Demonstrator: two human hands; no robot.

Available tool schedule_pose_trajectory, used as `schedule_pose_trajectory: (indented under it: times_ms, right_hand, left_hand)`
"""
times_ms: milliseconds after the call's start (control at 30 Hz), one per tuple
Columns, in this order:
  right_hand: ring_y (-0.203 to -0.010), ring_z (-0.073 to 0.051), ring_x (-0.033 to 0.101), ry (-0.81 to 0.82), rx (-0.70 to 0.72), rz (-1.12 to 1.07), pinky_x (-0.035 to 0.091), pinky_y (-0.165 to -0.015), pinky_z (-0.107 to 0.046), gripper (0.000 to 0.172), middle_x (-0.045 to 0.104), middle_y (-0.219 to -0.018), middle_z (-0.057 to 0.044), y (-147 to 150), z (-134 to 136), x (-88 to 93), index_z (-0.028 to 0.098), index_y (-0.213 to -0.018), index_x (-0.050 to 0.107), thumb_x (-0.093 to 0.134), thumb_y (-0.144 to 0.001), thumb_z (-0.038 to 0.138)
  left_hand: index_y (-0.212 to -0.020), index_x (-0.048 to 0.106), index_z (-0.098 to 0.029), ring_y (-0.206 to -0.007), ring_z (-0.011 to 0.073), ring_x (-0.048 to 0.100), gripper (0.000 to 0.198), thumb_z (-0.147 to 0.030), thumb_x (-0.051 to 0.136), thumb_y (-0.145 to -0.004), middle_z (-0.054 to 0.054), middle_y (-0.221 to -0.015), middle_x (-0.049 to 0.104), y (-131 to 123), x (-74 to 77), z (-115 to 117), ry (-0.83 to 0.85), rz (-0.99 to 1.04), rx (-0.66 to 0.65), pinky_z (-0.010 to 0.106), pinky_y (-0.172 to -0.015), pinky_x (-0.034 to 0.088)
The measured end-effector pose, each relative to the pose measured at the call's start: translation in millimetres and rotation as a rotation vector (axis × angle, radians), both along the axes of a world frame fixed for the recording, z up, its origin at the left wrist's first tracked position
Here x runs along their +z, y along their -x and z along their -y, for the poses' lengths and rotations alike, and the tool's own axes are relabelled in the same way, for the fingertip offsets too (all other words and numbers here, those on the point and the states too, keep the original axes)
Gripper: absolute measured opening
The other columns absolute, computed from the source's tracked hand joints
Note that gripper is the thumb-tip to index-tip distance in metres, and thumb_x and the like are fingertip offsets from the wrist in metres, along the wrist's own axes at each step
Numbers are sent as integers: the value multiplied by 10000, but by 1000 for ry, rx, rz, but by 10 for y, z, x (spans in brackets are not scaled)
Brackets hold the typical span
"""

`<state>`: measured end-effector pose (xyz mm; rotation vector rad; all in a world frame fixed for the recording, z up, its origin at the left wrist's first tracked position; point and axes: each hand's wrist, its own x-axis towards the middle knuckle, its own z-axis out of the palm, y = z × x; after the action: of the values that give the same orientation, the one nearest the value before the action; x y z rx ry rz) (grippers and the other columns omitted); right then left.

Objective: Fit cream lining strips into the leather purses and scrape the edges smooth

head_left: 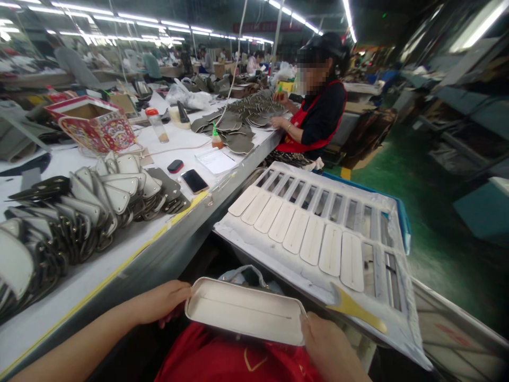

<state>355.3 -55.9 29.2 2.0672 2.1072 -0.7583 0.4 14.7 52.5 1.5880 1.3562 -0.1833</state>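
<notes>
Across my lap lies a long cream-coloured panel with rounded corners, a raised rim and a thin line along its middle. My left hand grips its left end, the fingers closed around the edge. At the other end, my right hand is closed on the right corner, with some fingers hidden behind it. Just beyond the panel, a whitish strap or loop shows partly. A slotted white rack stands to the right, holding a row of similar flat cream pieces. On its near edge rests a yellow tool with a pale curved end.
A white-topped table runs along the left, with stacked grey-and-white pieces, a phone, a red patterned box and a green-tipped bottle. A co-worker in a red apron handles dark pieces at its far end.
</notes>
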Motion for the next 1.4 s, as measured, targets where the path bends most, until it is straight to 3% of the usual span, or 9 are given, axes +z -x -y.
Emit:
schedule_pose_trajectory:
  times_ms: [100,267,467,733,867,1000,1167,1400]
  right_hand:
    - [-681,-224,643,0,-4,16,401,-567,-301,347,652,-704,-93,2,-1,-1,169,-717,535,264,-934,169]
    - [-682,-217,646,55,-33,3,391,-561,-295,337,662,-719,-96,11,3,8,166,-737,531,259,-935,173]
    - [-720,-228,651,78,-44,-21,400,-589,-301,337,667,-739,-116,9,0,0,148,-777,535,237,-935,166]
    - [-715,-235,650,23,-56,-58,392,-596,-312,333,666,-728,-115,6,37,-38,147,-781,535,242,-936,178]
    - [-709,-241,643,12,33,7,375,-576,-315,330,658,-763,-124,2,53,-42,131,-799,554,247,-918,116]
    - [-688,-240,638,-28,55,20,352,-555,-311,341,645,-733,-111,-17,47,-57,136,-770,558,251,-917,106]
    - [-661,-233,635,-46,20,-17,324,-534,-307,339,640,-685,-95,-27,23,-59,155,-725,536,267,-931,159]
    - [-682,-210,631,16,-80,-83,345,-572,-297,370,650,-682,-86,13,-55,30,169,-704,520,244,-947,214]
  left_hand:
    - [-726,468,-188,-508,152,522,553,-643,175,-837,-7,-620,483,4,28,1,69,36,82,250,-413,444]
    - [-710,536,-182,-713,208,600,408,-420,256,-887,70,-755,628,-93,68,44,-265,-240,-182,315,-669,451]
    - [-732,569,-181,-736,228,610,420,-398,249,-895,90,-776,652,-153,34,63,-296,-251,-174,311,-671,415]
    - [-705,549,-188,-751,240,590,434,-489,288,-876,74,-745,614,-102,-2,107,-261,-108,-41,333,-714,413]
    - [-744,515,-179,-633,191,574,534,-638,258,-835,38,-699,574,-11,-78,117,-44,75,90,302,-577,461]
    - [-721,429,-181,-471,120,487,590,-696,156,-813,-7,-570,495,59,-275,153,134,246,258,252,-449,426]
    - [-636,391,-192,-338,63,337,578,-764,367,-713,-58,-441,420,53,-471,153,167,311,351,198,-345,289]
    - [-612,409,-194,-346,77,356,540,-720,434,-730,-80,-423,379,34,-432,72,69,222,350,190,-327,273]
